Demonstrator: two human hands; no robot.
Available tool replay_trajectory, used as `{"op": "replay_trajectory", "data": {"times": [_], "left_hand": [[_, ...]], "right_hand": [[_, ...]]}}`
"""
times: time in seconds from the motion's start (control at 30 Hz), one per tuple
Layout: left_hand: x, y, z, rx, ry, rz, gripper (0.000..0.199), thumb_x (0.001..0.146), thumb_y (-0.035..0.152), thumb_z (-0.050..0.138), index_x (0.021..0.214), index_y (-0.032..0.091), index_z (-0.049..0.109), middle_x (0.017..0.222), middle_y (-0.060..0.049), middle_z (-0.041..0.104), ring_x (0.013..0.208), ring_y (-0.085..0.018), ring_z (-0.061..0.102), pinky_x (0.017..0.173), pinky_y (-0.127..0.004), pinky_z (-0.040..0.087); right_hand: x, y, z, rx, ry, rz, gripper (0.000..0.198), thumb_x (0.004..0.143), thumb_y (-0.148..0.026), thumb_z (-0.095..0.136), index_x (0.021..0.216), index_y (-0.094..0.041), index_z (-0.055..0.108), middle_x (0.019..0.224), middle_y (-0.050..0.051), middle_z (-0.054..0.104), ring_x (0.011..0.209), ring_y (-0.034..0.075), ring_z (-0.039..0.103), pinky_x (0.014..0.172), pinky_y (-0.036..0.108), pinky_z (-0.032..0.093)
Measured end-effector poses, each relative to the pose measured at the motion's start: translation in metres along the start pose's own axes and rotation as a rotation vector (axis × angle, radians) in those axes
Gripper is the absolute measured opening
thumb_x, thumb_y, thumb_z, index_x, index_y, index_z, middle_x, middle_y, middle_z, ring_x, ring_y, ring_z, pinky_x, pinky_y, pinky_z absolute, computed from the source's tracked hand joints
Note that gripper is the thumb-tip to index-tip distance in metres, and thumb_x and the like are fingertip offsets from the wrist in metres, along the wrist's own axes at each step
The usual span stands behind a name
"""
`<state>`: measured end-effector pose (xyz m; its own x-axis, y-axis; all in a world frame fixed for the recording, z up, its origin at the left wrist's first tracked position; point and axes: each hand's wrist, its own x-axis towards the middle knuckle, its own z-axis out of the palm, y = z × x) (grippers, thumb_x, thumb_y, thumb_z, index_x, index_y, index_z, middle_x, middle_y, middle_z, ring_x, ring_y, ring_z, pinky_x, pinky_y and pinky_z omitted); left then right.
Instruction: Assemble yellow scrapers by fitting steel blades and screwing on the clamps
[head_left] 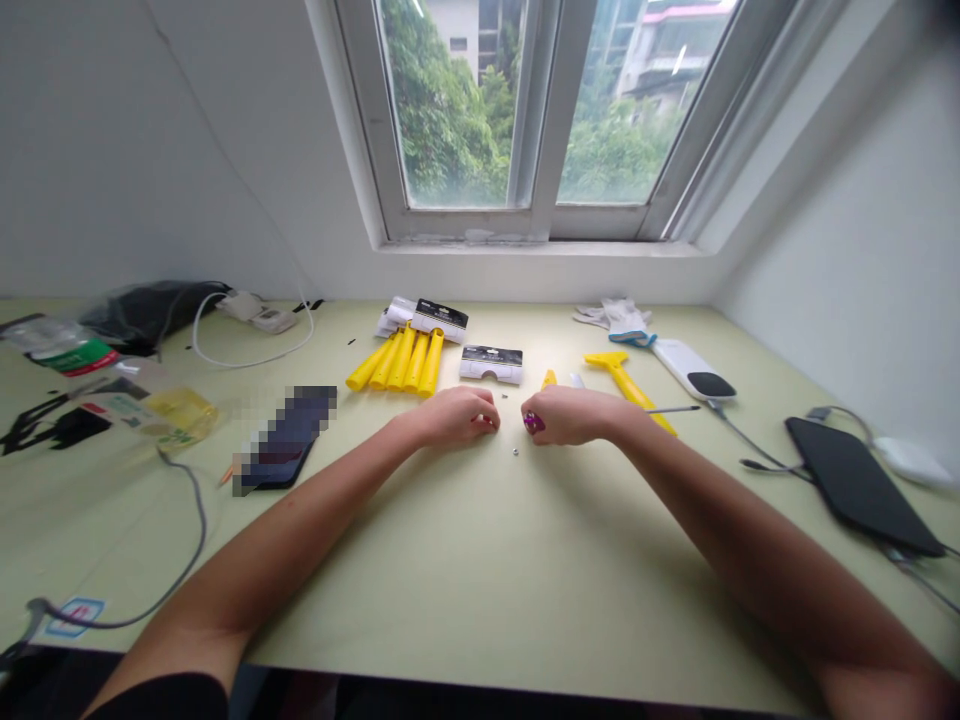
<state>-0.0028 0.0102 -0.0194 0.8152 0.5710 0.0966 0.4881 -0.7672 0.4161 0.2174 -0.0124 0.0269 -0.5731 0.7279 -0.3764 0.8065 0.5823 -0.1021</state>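
My right hand (566,414) is closed round the purple handle of a screwdriver (673,409), its metal shaft pointing out to the right. My left hand (459,414) rests low over the table with its fingers curled together; anything between them is too small to make out. A small metal piece (515,452) lies on the table between the hands, on the near side, and another tiny piece (505,396) lies a little farther off. Beyond my right hand is a yellow scraper (616,372). Part of a yellow piece (550,378) shows behind that hand.
Several yellow handles (405,362) with packaging cards (441,319) lie at the back, beside a single card (491,364). A phone (292,440) is on the left. White gloves (616,318), a power bank (691,368) and a black device (862,485) with cables lie right.
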Motion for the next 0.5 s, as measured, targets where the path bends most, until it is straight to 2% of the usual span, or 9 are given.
{"op": "replay_trajectory", "data": {"times": [0.07, 0.27, 0.37, 0.5], "left_hand": [[0.002, 0.0, 0.006, 0.014, 0.029, 0.004, 0.019, 0.086, 0.02, 0.055, 0.086, 0.022, 0.074, 0.09, -0.003, 0.067, 0.078, -0.013, 0.061, 0.074, -0.022, 0.045], [0.005, -0.004, 0.018, 0.085, 0.131, -0.044, 0.018, 0.089, 0.023, 0.053, 0.089, 0.022, 0.072, 0.089, -0.003, 0.067, 0.079, -0.015, 0.061, 0.07, -0.024, 0.044], [0.007, -0.004, 0.02, 0.086, 0.174, -0.089, 0.021, 0.089, 0.023, 0.054, 0.105, 0.021, 0.068, 0.093, -0.003, 0.068, 0.082, -0.016, 0.061, 0.072, -0.025, 0.045], [0.015, -0.004, 0.02, 0.112, 0.198, -0.135, 0.042, 0.088, 0.021, 0.054, 0.13, 0.023, 0.054, 0.103, -0.004, 0.068, 0.089, -0.018, 0.062, 0.076, -0.026, 0.046]], "right_hand": [[0.002, -0.004, 0.002, -0.007, -0.001, -0.015, 0.016, 0.077, -0.026, 0.05, 0.08, -0.019, 0.064, 0.072, 0.005, 0.063, 0.056, 0.014, 0.051, 0.049, 0.024, 0.03], [0.006, -0.018, 0.006, -0.01, 0.001, -0.069, 0.018, 0.077, -0.028, 0.049, 0.074, -0.018, 0.064, 0.069, 0.005, 0.061, 0.053, 0.013, 0.047, 0.048, 0.023, 0.028], [0.004, -0.018, 0.004, -0.016, 0.015, -0.083, 0.017, 0.077, -0.028, 0.05, 0.073, -0.018, 0.063, 0.067, 0.004, 0.06, 0.053, 0.013, 0.046, 0.048, 0.023, 0.027], [0.003, -0.017, 0.005, -0.019, 0.021, -0.099, 0.016, 0.076, -0.029, 0.051, 0.07, -0.018, 0.061, 0.063, 0.003, 0.059, 0.052, 0.012, 0.045, 0.048, 0.023, 0.027]]}}
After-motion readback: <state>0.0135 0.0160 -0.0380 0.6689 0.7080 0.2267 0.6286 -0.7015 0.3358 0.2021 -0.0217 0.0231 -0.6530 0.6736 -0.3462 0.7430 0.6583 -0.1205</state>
